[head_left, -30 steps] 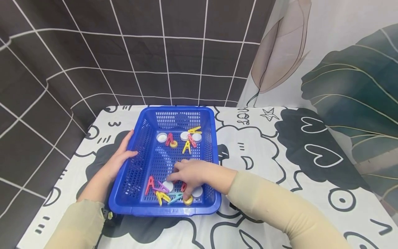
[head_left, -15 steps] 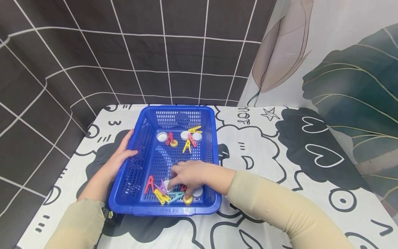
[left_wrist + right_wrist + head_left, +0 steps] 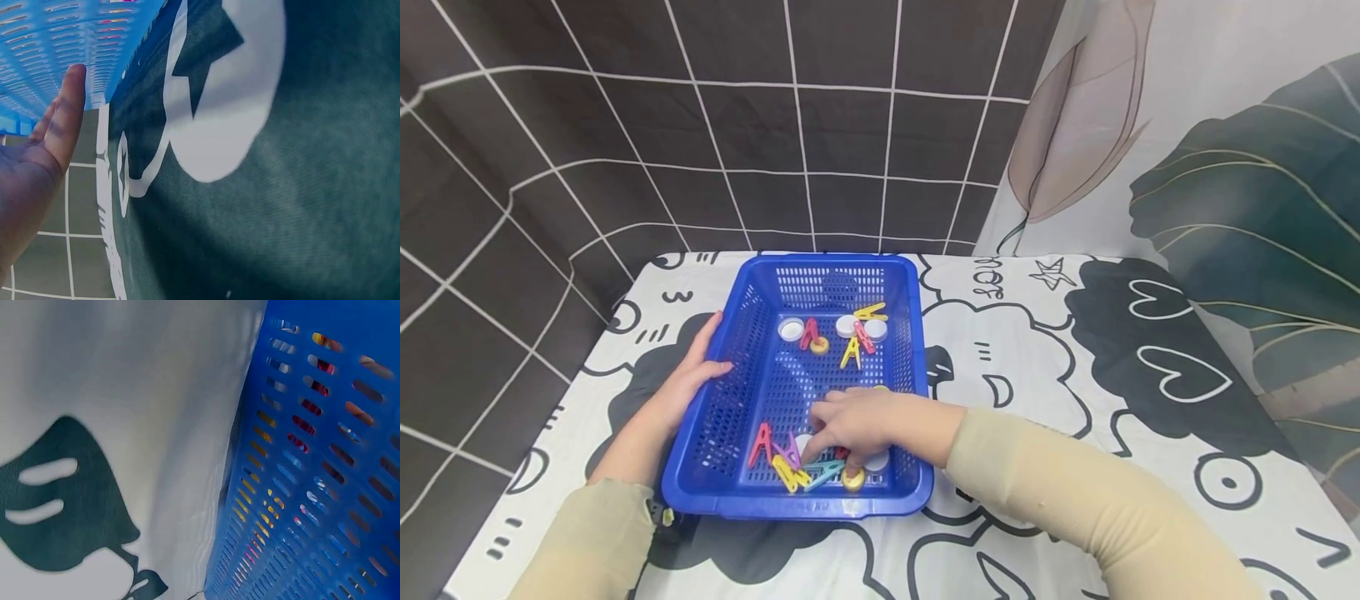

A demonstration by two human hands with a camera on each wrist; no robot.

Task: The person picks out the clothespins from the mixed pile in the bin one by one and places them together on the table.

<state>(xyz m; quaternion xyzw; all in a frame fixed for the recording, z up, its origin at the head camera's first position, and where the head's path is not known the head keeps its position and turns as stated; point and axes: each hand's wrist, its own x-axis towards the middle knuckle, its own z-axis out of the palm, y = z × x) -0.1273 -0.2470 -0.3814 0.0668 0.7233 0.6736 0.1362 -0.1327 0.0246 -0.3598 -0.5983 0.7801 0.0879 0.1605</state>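
Both hands are at a blue plastic basket (image 3: 797, 505). My left hand (image 3: 681, 387) holds its left rim, thumb over the edge and fingers along the outer wall. My right hand (image 3: 857, 425) reaches inside near the front, its fingers pointing down and spread. Its thumb is at a small yellow cap (image 3: 853, 481); a finger reaches over a white cap (image 3: 803, 444). Just left lie a red clothespin (image 3: 760, 443), a purple clothespin (image 3: 789, 451), a yellow clothespin (image 3: 788, 475) and a teal clothespin (image 3: 824, 475). The hand partly hides another white cap (image 3: 877, 461) and something red.
Toward the basket's far end are more white caps (image 3: 791, 329), red clothespins (image 3: 808, 334), yellow clothespins (image 3: 851, 354) and a yellow cap (image 3: 819, 346). The basket stands on a black-and-white printed cloth (image 3: 1000, 350). Behind it hangs a dark gridded curtain (image 3: 842, 133).
The purple and front yellow clothespins have turned and shifted. My right hand has edged slightly left. A small yellow-green thing now shows behind its wrist. The left hand keeps its place.
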